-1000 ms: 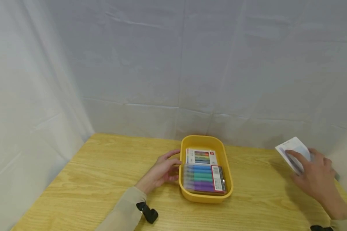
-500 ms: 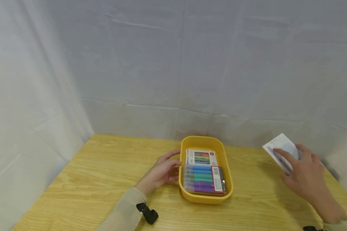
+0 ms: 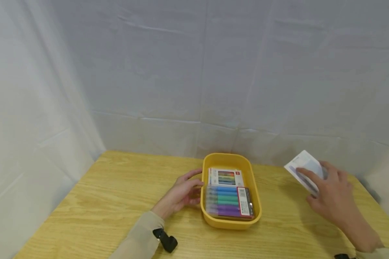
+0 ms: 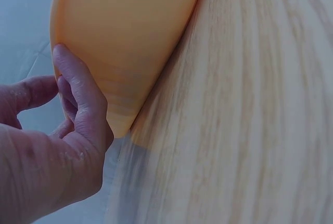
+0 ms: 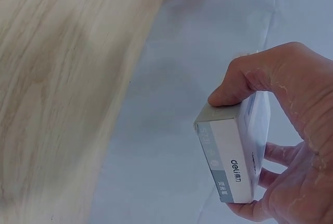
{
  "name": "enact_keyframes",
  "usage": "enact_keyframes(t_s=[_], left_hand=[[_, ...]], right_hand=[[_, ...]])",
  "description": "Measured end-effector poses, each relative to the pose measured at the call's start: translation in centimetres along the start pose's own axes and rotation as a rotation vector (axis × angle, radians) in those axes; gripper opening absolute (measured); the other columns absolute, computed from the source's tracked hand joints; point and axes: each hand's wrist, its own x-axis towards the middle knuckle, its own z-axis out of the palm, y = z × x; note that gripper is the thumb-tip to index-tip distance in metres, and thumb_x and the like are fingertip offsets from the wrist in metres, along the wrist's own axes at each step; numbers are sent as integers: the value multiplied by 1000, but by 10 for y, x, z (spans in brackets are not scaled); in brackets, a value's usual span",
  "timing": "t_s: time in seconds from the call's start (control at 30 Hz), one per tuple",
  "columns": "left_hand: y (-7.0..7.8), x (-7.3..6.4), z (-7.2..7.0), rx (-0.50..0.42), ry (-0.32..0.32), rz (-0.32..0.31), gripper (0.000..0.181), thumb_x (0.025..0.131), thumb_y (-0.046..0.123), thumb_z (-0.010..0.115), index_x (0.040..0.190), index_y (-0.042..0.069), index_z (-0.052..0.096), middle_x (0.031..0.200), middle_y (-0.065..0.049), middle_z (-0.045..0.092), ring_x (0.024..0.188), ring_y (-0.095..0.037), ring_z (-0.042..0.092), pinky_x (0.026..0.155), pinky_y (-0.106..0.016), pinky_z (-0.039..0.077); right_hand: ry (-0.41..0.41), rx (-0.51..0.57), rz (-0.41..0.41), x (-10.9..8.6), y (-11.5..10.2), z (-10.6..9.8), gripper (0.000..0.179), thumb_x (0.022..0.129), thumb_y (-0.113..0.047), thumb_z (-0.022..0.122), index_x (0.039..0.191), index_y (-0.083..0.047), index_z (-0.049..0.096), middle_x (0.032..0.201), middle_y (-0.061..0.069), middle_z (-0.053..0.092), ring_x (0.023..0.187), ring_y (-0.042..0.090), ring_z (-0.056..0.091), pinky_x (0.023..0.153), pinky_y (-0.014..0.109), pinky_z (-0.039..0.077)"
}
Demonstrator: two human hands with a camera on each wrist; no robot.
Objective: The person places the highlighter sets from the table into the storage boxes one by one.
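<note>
My left hand (image 3: 183,192) is at the left side of a yellow plastic basket (image 3: 227,225), with its fingertips against the outside near the rim. In the left wrist view, the fingers (image 4: 86,94) lie bent along the basket's outer wall, none visibly hooked over it. Off to the basket's right, my right hand (image 3: 335,198) grips a small white and grey box (image 5: 234,156) marked "deli", held tilted above the table. The thumb and fingers clasp opposite sides of it. Inside the basket lie a clear pack of blue, green and purple pens (image 3: 227,199) and a white pack (image 3: 225,176) with a colourful window.
The wooden table (image 3: 126,190) carries the basket near its back edge. White sheeting (image 3: 162,79) hangs behind the table and down its left side. A dark object (image 3: 371,189) shows at the table's right edge, behind the right hand.
My right hand has moved left with the white box, closer to the basket. The left hand and the basket have stayed in place.
</note>
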Motion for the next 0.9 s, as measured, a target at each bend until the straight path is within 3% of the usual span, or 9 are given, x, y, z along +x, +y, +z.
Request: enact_keyframes(t_s=[0.57, 0.9], left_hand=[[1, -1, 0, -2, -12, -4, 59, 97, 16, 60, 154, 19, 44, 126, -15, 64, 89, -16, 64, 65, -26, 57], [-1, 2, -1, -3, -26, -9, 60, 97, 16, 61, 154, 19, 44, 124, -15, 65, 90, -16, 64, 66, -26, 57]], right_hand=[[10, 22, -130, 17, -21, -5, 73, 60, -6, 78, 129, -25, 63, 137, 37, 45, 102, 64, 48, 67, 78, 41], [-55, 28, -153, 26, -36, -7, 74, 64, -4, 79, 132, -26, 61, 141, 39, 43, 112, 63, 44, 75, 81, 39]])
